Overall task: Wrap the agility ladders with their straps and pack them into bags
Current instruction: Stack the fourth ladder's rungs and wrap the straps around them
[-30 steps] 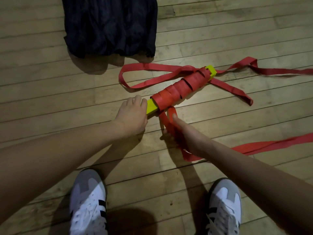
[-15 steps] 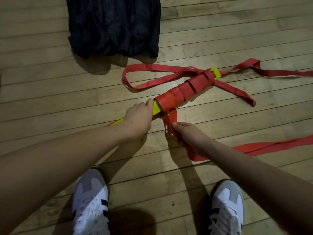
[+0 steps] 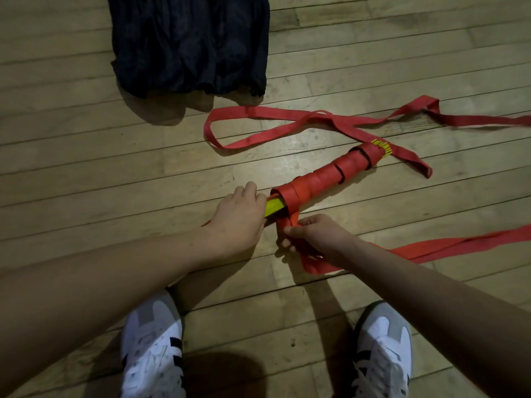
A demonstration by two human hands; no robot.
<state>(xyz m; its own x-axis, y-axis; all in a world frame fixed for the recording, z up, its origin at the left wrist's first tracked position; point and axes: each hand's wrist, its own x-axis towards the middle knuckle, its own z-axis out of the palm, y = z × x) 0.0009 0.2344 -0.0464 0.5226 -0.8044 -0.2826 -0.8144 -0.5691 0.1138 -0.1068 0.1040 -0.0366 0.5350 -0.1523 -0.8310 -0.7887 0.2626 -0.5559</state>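
On floor, one ladder bundle (image 3: 324,179), one bag (image 3: 189,41)

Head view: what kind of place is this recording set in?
Probably a gym or sports hall. The floor is narrow varnished wood strips, an agility ladder wrapped in red strap lies on it beside a dark bag, and the person wears trainers. No walls show.

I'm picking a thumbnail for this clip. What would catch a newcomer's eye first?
The bundle of yellow rungs wound in red strap at centre, with the left hand holding its near end and the right hand pinching the strap. Loose strap sprawls rightward, and a dark bag lies at top.
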